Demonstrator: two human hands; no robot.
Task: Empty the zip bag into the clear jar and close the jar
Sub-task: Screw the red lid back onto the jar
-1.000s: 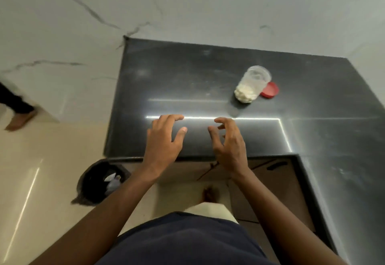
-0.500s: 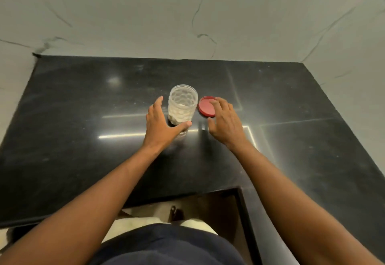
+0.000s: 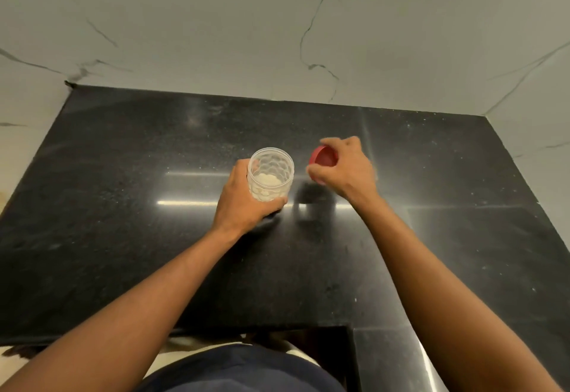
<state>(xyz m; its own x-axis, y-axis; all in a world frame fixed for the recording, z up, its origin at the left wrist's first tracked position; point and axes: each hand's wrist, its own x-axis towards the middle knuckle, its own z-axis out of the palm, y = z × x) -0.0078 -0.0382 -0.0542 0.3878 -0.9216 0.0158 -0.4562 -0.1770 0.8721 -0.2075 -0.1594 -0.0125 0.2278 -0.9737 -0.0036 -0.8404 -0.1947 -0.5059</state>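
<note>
Black stone worktop [image 3: 123, 206] carries the clear jar [image 3: 270, 175], open, with pale pieces at its bottom. Now the left hand [image 3: 246, 203] is closed around the jar, no longer only beside it. The right hand [image 3: 342, 169], right of the jar, has lifted the red lid [image 3: 322, 157] in pinching fingers.

On the black speckled stone counter [image 3: 123, 206], near its middle, the left hand [image 3: 243, 200] wraps the clear dimpled plastic jar [image 3: 270, 174], upright, open, with pale pieces at its bottom. Just right of it, the right hand [image 3: 345, 172] grips the round red lid [image 3: 322, 157], tilted.
</note>
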